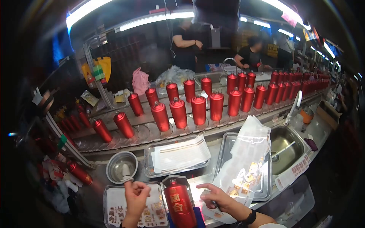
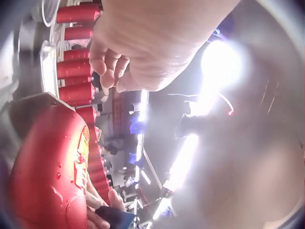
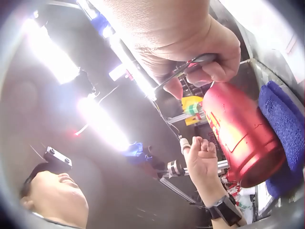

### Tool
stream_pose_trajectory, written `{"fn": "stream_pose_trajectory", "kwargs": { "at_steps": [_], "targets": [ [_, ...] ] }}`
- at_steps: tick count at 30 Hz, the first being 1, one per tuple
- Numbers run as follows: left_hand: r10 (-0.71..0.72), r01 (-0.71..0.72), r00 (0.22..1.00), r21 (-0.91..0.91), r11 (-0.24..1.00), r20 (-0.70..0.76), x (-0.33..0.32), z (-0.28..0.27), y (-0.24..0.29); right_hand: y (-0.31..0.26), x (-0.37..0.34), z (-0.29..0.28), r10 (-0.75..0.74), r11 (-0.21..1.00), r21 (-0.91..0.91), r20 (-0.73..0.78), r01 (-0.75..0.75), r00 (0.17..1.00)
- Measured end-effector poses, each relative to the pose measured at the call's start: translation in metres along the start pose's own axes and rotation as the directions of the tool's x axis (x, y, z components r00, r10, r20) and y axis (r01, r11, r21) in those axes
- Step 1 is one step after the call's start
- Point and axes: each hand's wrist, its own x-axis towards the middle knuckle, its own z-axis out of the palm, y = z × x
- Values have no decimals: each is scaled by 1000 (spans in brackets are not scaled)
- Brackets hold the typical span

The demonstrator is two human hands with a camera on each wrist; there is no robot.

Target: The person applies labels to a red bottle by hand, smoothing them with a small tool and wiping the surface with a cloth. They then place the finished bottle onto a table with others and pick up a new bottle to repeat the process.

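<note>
A red bottle with gold characters point(image 1: 178, 203) point(image 2: 50, 169) point(image 3: 243, 136) lies tilted on a blue cloth point(image 1: 199, 217) point(image 3: 285, 121) between the two hands. To its left, my left hand point(image 1: 136, 198) point(image 2: 147, 43) point(image 3: 202, 167) hovers over a tray of printed decals point(image 1: 154, 214). Its fingers are loosely bent, with a pale cover on one fingertip and nothing visible held. On the bottle's other side, my right hand point(image 1: 222, 201) point(image 3: 190, 52) grips a thin dark tool point(image 1: 218, 208) point(image 3: 178, 72) in curled fingers. Water drops dot the bottle in the left wrist view.
Behind stand a metal bowl point(image 1: 110, 170), a tray with white sheets point(image 1: 182, 154) and a transparent decal sheet point(image 1: 243, 152) over another tray. A sink point(image 1: 283, 142) is at the right. Rows of red bottles point(image 1: 199, 110) line the conveyor; two people are beyond.
</note>
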Motion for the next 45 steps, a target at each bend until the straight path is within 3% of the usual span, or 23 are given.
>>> {"fn": "stream_pose_trajectory", "kwargs": {
  "at_steps": [4,8,17,20,24,28,36,40,45],
  "targets": [
    [-152,149,977,-30,988,-152,-18,-14,4,-11,-3,-6,17,1000,3,-13,-17,1000],
    [-211,209,961,-32,977,-180,-31,-17,-9,-7,-1,-22,34,997,61,49,-37,998],
    [-209,207,965,-28,978,-157,-31,7,-25,-20,-16,-45,135,988,64,51,-138,990],
    [-203,211,955,12,977,-214,-25,20,-32,-19,-24,-59,136,986,92,43,-139,990],
    [-257,265,952,22,964,-168,-23,37,-30,-20,-35,-67,116,987,109,0,-115,993],
    [-315,315,949,-6,949,-15,-23,43,-32,-20,-45,-72,69,991,115,-31,-65,997],
    [-216,216,976,-12,976,13,-23,47,-52,-26,-72,-66,20,999,32,-122,-17,992],
    [-173,176,984,-99,979,34,-22,48,-48,-8,-84,-71,-68,991,98,-198,89,978],
    [-175,182,977,-45,982,120,-16,41,-54,12,-92,-73,-122,964,199,-261,177,958]
  ]
}}
